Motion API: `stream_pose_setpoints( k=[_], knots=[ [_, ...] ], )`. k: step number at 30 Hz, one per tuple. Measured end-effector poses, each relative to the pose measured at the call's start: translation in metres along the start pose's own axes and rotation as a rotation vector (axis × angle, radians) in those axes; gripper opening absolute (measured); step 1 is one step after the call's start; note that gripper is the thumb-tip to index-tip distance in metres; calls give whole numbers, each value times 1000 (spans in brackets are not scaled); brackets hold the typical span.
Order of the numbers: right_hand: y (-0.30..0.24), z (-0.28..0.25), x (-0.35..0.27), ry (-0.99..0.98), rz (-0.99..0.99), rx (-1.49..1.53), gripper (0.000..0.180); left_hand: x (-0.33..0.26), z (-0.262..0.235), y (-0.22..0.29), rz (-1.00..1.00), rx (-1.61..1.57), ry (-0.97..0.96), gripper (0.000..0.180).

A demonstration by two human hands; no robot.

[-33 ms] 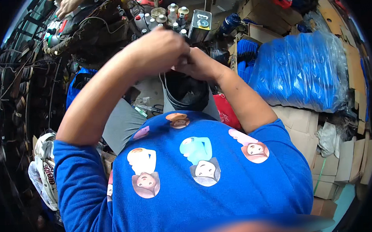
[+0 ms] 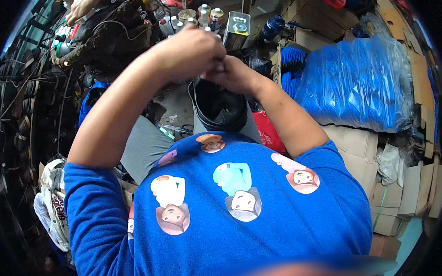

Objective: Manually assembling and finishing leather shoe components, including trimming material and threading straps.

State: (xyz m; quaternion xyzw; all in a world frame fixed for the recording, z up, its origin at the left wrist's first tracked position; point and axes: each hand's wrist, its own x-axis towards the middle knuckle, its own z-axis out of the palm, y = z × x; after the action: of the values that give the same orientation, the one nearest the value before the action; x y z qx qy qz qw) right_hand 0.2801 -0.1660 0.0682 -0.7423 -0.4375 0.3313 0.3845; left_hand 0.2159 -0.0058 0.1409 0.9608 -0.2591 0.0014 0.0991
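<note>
My left hand (image 2: 193,51) and my right hand (image 2: 234,74) meet in front of me, fingers closed and nearly touching. What they pinch, if anything, is too small or hidden by the fingers. Just below them, between my knees, is a black open-topped thing (image 2: 222,120), round and soft-looking, perhaps a boot or a bag. Its dark opening faces up toward me, and my hands cover its far edge. A thin pale cord or edge (image 2: 193,97) runs along its left side. Scissors (image 2: 185,129) and a small green-and-white item (image 2: 166,133) lie left of it.
Bottles (image 2: 204,18) and a metal can (image 2: 237,29) stand beyond my hands. Plastic-wrapped blue goods (image 2: 354,85) lie on the right, near cardboard (image 2: 352,144). Another person's hand (image 2: 81,7) shows at the far left above a dark cluttered heap (image 2: 123,38).
My hands have shifted very slightly, the left one a little upward, still meeting over the black thing. Nothing else has visibly moved.
</note>
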Motion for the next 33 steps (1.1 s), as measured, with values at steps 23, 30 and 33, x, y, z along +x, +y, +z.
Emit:
stream_pose_setpoints(
  k=[23,30,33],
  knots=[
    [30,-20,10,152,90,972,12,-32,80,-18,-369,-648,435,30],
    [44,-14,23,400,55,739,24,-7,73,2,-498,-627,412,40],
    [47,-13,20,535,160,367,27,-10,87,-4,-285,-370,488,43]
  ],
)
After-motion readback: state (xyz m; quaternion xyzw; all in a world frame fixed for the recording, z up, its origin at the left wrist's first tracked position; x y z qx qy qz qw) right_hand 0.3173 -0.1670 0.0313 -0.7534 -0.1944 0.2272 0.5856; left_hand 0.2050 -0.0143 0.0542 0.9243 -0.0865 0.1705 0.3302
